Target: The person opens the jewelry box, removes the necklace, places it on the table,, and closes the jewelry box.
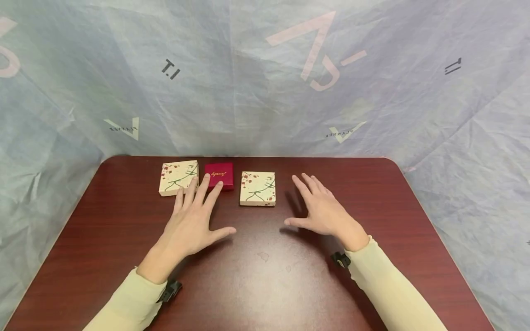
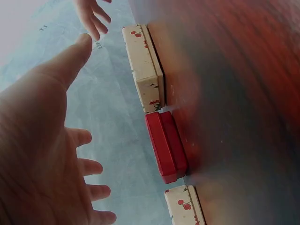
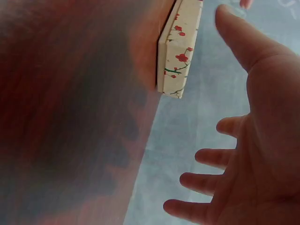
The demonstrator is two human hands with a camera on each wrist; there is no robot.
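Three small square boxes lie in a row toward the far edge of the table. A cream box with a red blossom print (image 1: 177,175) is on the left, a red box with gold lettering (image 1: 223,179) beside it, and a second cream blossom box (image 1: 257,188) to the right. My left hand (image 1: 191,225) hovers with fingers spread, its fingertips overlapping the left cream box and the red box in the head view. To the right of the second cream box, my right hand (image 1: 320,211) is held over the table with thumb out. Both hands hold nothing.
The dark reddish wooden table (image 1: 265,276) has rounded far corners. Behind it and at both sides hangs a pale grey printed cloth (image 1: 248,92). Each wrist carries a black strap device, the left one (image 1: 170,291) and the right one (image 1: 341,259).
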